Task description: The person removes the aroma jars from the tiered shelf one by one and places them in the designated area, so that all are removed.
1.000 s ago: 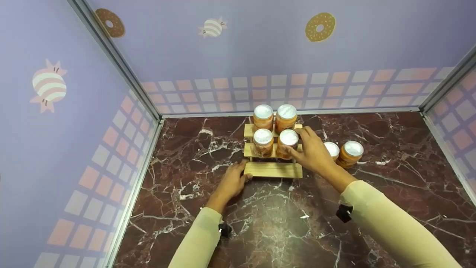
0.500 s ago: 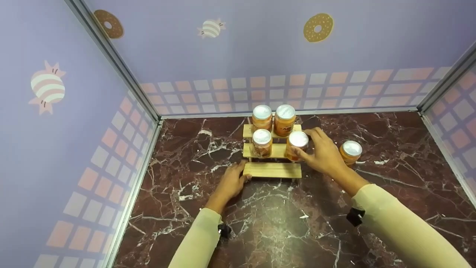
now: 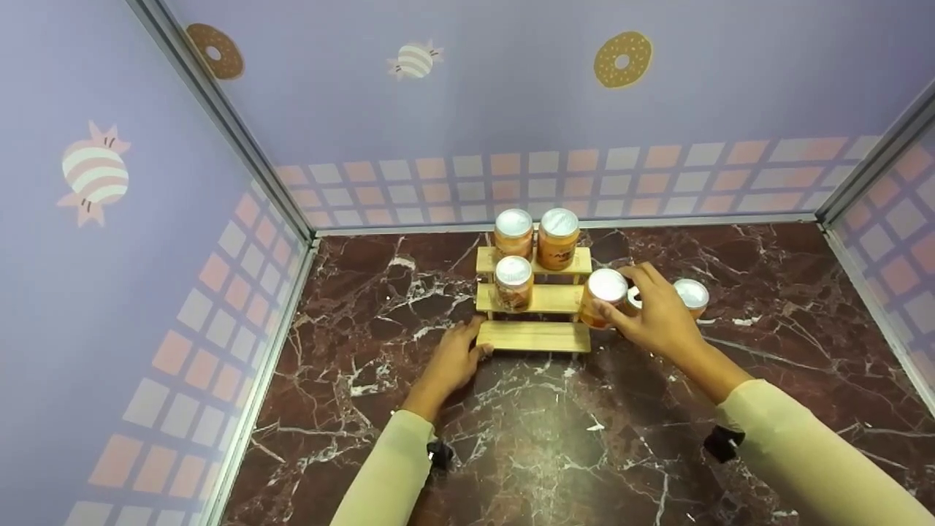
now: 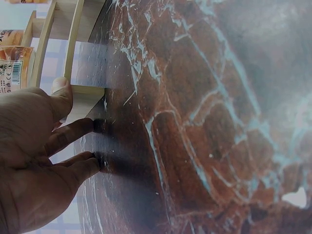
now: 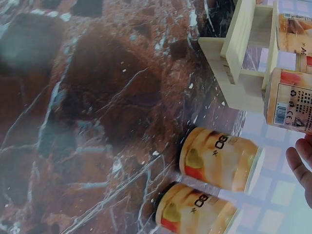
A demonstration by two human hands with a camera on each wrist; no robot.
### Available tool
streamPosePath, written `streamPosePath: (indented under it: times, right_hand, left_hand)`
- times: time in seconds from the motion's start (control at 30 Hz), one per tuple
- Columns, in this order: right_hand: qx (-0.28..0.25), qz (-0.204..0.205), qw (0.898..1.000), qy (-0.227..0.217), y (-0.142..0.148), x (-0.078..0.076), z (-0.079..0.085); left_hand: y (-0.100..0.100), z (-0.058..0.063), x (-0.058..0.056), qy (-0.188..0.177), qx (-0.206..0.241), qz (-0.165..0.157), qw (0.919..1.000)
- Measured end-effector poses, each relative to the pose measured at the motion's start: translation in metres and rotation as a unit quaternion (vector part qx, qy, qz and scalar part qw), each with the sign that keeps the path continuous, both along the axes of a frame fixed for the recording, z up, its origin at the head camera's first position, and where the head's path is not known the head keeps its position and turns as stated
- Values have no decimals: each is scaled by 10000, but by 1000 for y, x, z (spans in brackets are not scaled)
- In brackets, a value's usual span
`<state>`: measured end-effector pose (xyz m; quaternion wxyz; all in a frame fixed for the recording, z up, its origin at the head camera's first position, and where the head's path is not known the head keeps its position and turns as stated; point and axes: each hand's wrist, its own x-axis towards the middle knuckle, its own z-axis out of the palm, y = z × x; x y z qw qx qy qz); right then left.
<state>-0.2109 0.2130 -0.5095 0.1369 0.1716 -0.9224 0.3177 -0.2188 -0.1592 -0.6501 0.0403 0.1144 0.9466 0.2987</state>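
L hand [image 3: 449, 365] gripped the L end of the wooden stand [image 3: 533, 337], thumb & fingers either side of its btm tier. R hand [image 3: 661, 318] had its fingers round an orange jar [image 3: 600, 303], up off the desk [image 3: 555, 438], just R of the mid tier. Farther R, 2 desk jars [image 5: 219, 158] stood side by side. A mid-tier jar [image 3: 513, 285] sat L; 2 top-tier jars [image 3: 559, 241] stood nr the back wall [image 3: 504, 95].
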Motion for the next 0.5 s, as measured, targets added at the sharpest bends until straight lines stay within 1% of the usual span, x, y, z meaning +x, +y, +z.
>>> streamPosePath:
  times: [0.17,0.37,0.5]
  right_hand:
    - [-14,-33,10000,-37,9,7,-3]
    - [27,-33,10000,68,18,16,-8]
    - [102,-112,9998,115,25,22,-12]
  left_hand:
    - [0,-1,1,64,29,3,10000]
    - [-1,-1,1,-91,-14,34,10000]
    - [-1,-5,0,85,-14,-71,9999]
